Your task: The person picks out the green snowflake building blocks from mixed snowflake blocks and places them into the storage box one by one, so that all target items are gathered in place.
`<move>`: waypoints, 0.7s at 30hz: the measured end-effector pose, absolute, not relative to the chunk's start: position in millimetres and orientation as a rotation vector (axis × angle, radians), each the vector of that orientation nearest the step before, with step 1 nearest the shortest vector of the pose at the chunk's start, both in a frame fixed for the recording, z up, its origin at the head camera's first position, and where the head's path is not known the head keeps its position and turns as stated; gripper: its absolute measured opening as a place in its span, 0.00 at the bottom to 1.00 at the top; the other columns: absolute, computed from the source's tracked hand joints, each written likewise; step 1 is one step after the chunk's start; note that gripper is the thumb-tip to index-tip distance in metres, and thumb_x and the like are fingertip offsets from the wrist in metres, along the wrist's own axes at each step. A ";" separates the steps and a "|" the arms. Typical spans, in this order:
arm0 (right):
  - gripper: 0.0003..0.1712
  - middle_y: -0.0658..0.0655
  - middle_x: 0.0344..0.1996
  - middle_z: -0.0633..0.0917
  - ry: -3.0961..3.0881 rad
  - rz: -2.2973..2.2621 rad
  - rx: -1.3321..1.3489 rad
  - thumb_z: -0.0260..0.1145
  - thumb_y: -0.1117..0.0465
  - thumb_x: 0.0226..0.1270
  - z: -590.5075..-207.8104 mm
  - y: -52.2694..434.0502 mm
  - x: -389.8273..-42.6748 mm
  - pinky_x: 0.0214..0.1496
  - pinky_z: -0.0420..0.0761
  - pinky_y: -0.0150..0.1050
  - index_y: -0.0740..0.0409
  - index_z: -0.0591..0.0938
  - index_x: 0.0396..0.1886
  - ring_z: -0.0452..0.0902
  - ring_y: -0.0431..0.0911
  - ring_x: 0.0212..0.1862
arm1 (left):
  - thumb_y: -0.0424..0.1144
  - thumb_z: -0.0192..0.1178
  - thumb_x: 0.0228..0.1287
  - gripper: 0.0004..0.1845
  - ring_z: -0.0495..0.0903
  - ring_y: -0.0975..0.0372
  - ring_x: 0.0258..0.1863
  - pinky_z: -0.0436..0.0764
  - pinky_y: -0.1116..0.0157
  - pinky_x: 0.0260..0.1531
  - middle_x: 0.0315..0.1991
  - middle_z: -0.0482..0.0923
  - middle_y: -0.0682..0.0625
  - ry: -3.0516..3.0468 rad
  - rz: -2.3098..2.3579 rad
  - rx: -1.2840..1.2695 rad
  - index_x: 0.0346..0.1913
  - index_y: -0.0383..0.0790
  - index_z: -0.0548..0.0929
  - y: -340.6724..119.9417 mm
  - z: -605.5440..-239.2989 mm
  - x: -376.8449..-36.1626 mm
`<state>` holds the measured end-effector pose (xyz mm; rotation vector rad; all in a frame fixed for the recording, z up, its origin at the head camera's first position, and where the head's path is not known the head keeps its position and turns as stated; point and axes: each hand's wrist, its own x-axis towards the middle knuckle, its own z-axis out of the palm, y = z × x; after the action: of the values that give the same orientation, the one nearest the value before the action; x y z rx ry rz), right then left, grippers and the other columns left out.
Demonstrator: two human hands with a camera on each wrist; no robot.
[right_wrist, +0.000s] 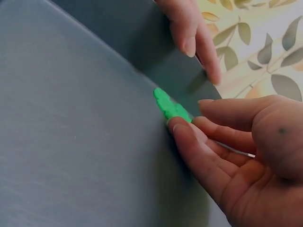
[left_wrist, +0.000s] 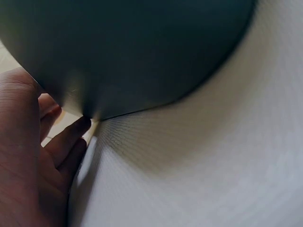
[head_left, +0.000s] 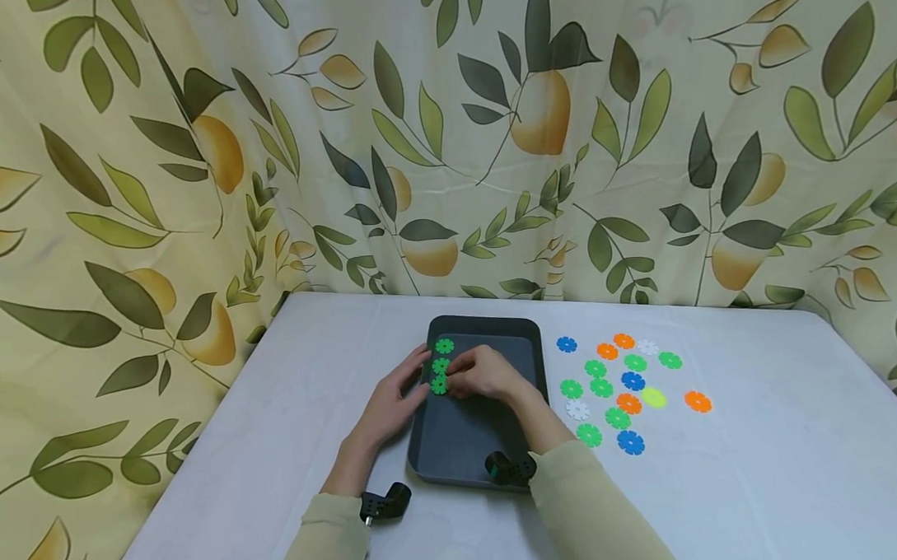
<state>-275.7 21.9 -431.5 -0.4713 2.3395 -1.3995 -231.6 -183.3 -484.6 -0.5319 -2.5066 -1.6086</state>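
A dark grey tray (head_left: 480,321) sits mid-table. Three green snowflake discs lie in a column along its left inner side: the far one (head_left: 444,345), the middle one (head_left: 441,365) and the near one (head_left: 439,385). My right hand (head_left: 489,373) reaches over the tray, and its thumb and forefinger pinch the edge of a green disc (right_wrist: 171,108). My left hand (head_left: 393,401) lies beside the tray's left wall (left_wrist: 132,47), its straight fingers (right_wrist: 194,42) touching the rim close to the discs.
Several loose discs (head_left: 623,385) in green, orange, blue and white are scattered on the white table (head_left: 758,434) right of the tray. A leaf-patterned curtain (head_left: 488,130) closes off the back and left. Black wrist mounts (head_left: 385,503) sit near the front edge.
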 end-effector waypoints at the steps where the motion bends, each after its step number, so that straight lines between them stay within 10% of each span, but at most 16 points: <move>1: 0.14 0.59 0.31 0.88 2.336 -1.404 -0.475 0.67 0.68 0.67 -431.9 23.5 -275.6 0.41 0.87 0.41 0.73 0.85 0.48 0.87 0.48 0.33 | 0.30 0.58 0.72 0.27 0.65 0.53 0.72 0.64 0.52 0.71 0.76 0.61 0.48 -2.504 -1.609 -0.530 0.72 0.36 0.71 -182.7 -484.6 -231.6; 21: 0.18 0.66 0.42 0.86 2.116 -1.580 -0.393 0.63 0.69 0.72 -429.8 26.8 -275.2 0.49 0.86 0.43 0.79 0.79 0.55 0.87 0.54 0.44 | 0.27 0.57 0.71 0.27 0.63 0.49 0.73 0.62 0.49 0.72 0.76 0.60 0.43 -2.487 -1.622 -0.528 0.72 0.31 0.70 -179.8 -480.3 -229.2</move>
<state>-275.2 26.8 -429.8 -0.3935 2.1165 -1.5804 -229.2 -179.8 -480.3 -0.5285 -2.4875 -1.6225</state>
